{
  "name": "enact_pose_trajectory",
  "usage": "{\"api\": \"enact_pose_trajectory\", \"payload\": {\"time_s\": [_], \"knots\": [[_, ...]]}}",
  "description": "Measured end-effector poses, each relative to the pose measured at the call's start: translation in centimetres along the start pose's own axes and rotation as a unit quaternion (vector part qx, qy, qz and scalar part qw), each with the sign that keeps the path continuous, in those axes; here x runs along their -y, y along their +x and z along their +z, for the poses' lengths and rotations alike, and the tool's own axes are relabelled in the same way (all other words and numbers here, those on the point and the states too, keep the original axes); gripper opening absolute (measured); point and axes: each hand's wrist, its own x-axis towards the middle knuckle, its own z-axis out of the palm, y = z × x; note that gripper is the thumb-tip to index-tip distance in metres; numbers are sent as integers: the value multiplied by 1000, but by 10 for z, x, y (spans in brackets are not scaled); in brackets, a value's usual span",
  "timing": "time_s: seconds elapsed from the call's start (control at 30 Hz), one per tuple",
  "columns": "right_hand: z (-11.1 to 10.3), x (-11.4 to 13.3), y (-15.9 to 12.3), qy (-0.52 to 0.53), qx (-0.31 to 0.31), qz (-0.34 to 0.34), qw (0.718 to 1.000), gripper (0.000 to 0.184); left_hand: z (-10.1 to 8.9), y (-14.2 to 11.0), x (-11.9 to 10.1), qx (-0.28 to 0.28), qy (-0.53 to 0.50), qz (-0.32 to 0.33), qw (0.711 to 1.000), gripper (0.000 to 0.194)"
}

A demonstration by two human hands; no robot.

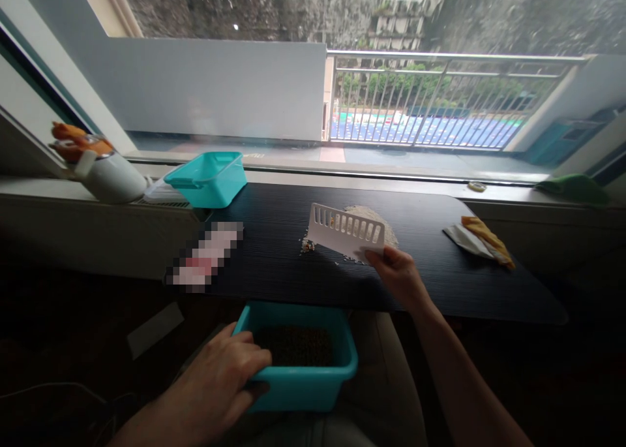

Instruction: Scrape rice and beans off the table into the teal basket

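My right hand [394,271] grips the lower right corner of a white slotted plastic panel [342,238]. The panel stands tilted over the dark table, its row of slots at the top. Behind it spreads a heap of pale grains [374,222], partly hidden by the panel. A few grains and small brownish bits [308,245] lie by its left end. My left hand [235,362] is closed on the left rim of a teal plastic bin [303,388], which rests on my lap below the table edge. Dark granular material [298,346] covers the bin's bottom.
A second teal bin [215,183] stands at the table's back left, near a white pot [112,176] holding orange items. A blurred-out pinkish item [205,258] lies at left. Yellow and white cloth-like pieces [482,241] lie at right. A tape roll [476,186] sits on the sill.
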Motion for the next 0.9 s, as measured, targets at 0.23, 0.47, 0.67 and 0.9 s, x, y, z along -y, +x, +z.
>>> {"api": "enact_pose_trajectory", "payload": {"time_s": [0.23,0.47,0.67,0.9], "knots": [[-8,1,-15,24,30,-11,999,26,-1,0,-2,4,1,1,1000,10],[-12,-5,-20,26,-2,4,1000,27,-1,1,-2,14,2,-2,1000,8],[-12,-9,-17,12,-13,2,1000,30,0,-1,-2,-7,-4,7,1000,11],[-16,-3,-20,30,14,-11,999,29,-6,0,-5,14,5,1,1000,9]]}}
